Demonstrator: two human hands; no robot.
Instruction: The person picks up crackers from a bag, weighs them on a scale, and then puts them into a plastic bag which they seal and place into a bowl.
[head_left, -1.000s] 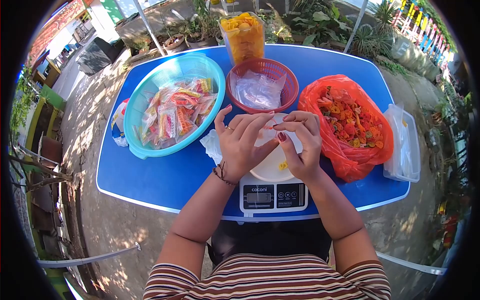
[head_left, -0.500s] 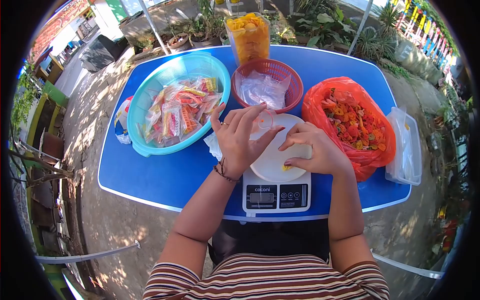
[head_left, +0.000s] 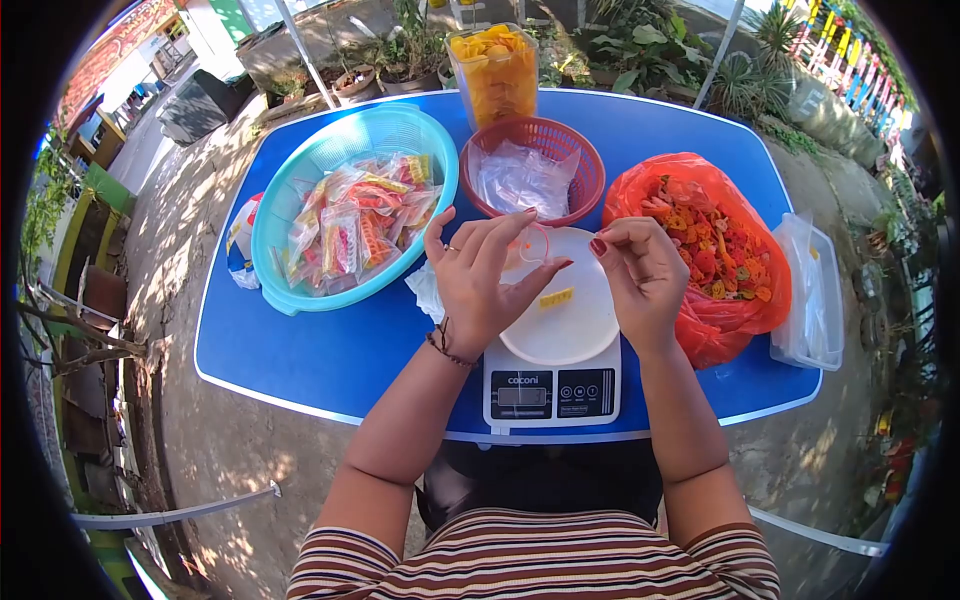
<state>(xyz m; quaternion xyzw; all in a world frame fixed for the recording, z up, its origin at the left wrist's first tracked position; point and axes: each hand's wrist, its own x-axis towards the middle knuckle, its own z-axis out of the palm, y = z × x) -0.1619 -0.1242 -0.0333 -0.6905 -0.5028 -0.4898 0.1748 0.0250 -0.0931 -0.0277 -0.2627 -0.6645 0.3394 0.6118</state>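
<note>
My left hand (head_left: 483,262) is raised over the left side of the white plate (head_left: 530,342), thumb and fingers curved round a clear plastic bag (head_left: 533,240) whose mouth shows as a thin pinkish-red loop. On the plate lies a small yellow snack piece (head_left: 557,299). To its right, my right hand (head_left: 648,280) hangs over the plate's edge with thumb and fingertips pinched together; I cannot tell what is between them. Beneath the plate is a white kitchen scale (head_left: 552,412) with a dark display.
A turquoise basket (head_left: 268,285) of filled packets stands left. Behind the scale are a red basket (head_left: 597,185) with clear bags and a tub of yellow-orange chips (head_left: 497,75). Right are a red plastic bag (head_left: 640,175) of colourful snack pieces and a clear container (head_left: 825,330).
My right hand has risen and moved right, away from the middle of the plate, leaving the yellow piece uncovered there. My left hand stays nearly in place with the bag.
</note>
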